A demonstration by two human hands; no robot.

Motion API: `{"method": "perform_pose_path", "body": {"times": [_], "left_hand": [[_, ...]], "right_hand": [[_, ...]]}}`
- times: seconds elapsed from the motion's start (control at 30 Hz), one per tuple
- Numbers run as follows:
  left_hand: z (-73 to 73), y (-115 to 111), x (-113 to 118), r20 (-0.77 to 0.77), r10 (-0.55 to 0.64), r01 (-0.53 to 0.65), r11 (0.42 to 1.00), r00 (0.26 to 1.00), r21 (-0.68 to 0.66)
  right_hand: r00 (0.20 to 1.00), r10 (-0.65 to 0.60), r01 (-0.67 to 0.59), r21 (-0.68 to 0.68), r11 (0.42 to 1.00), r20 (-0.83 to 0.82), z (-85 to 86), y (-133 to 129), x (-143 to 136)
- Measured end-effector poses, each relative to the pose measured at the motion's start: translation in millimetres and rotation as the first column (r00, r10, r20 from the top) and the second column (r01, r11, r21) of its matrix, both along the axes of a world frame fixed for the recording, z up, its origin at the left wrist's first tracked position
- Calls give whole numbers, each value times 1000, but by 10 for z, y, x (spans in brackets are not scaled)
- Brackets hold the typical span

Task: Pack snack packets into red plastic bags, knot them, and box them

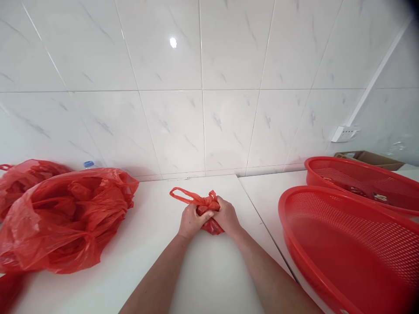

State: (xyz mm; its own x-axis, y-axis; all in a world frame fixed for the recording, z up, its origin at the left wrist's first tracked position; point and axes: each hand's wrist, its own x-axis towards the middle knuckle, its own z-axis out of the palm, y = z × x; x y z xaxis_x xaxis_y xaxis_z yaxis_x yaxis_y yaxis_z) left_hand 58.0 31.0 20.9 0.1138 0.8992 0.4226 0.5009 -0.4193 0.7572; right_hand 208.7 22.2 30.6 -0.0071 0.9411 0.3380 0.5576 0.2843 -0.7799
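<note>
A small red plastic bag rests at the middle of the white table, its neck knotted and one handle loop sticking out to the left. My left hand is closed around the bag's left side, thumb across the front. From the right, my right hand grips the same bag just below the knot, and the two thumbs nearly meet. Whatever is inside the bag cannot be made out.
At left lies a large heap of red plastic bags, with a blue bottle cap behind it. Two red perforated baskets stand at right; the rear one holds small items. A cardboard box and a wall socket are beyond.
</note>
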Motion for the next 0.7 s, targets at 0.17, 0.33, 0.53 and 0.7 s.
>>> {"method": "perform_pose_path", "body": {"times": [0.17,0.33,0.53,0.7], "left_hand": [[16,-7,-11,230,-25,-5,992,973,129],[50,-28,20,320,101,-89,995,942,-52],[58,-182,-43,335,222,-177,971,916,-158],[28,-631,-244,423,291,-195,947,858,-256]], "right_hand": [[1000,4,-4,0,1000,-11,44,-41,-34],[986,99,-95,40,995,-136,13,-11,69],[956,17,-50,-105,993,-292,-165,170,343],[955,-68,6,-210,978,-290,-171,181,409]]}}
